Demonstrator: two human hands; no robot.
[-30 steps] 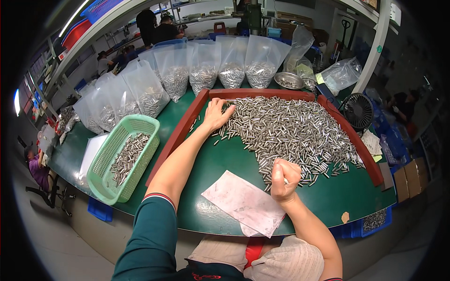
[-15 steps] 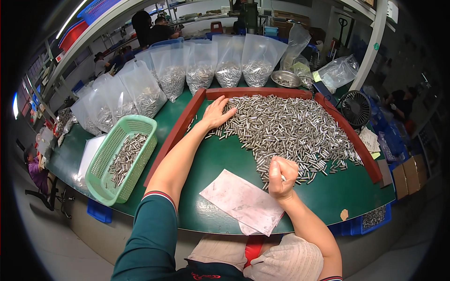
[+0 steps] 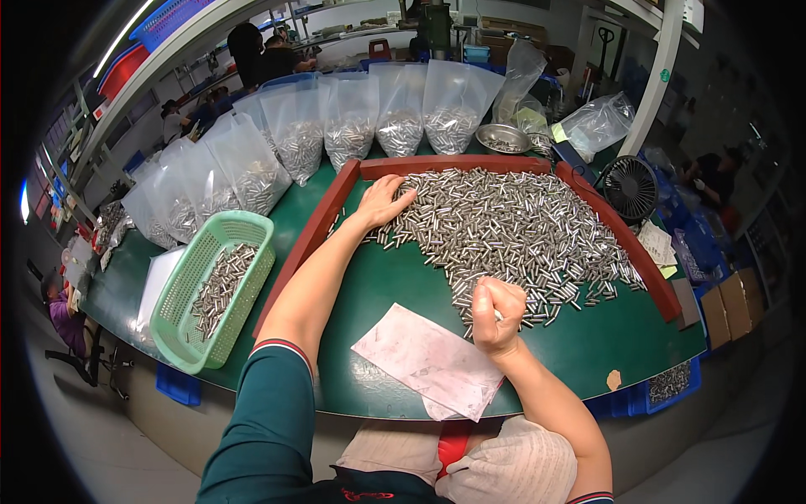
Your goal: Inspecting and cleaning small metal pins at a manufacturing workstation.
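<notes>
A wide pile of small silvery metal pins [image 3: 537, 235] covers the green tabletop [image 3: 336, 370] inside a dark red frame [image 3: 290, 260]. At the pile's far left edge my left hand [image 3: 382, 204] lies with its fingers stretched out on the pins, thumb pointing right. My right hand [image 3: 498, 317] is closed in a fist at the pile's near edge, thumb up. A small pale bit shows between its fingers, too little to name. In front of me, left of that fist, rests a stained pinkish cloth or paper [image 3: 424, 357].
To the left, a light green plastic basket [image 3: 260, 277] holds more pins. Clear plastic bags [image 3: 348, 101] partly filled with pins line the back. A metal bowl [image 3: 504, 139], a black fan [image 3: 630, 189] and a shelf post [image 3: 659, 80] stand at the far right. Blue bins [image 3: 638, 405] sit below the table.
The whole view has shifted slightly. Both hands stay in nearly the same places, the left spread on the pins and the right closed.
</notes>
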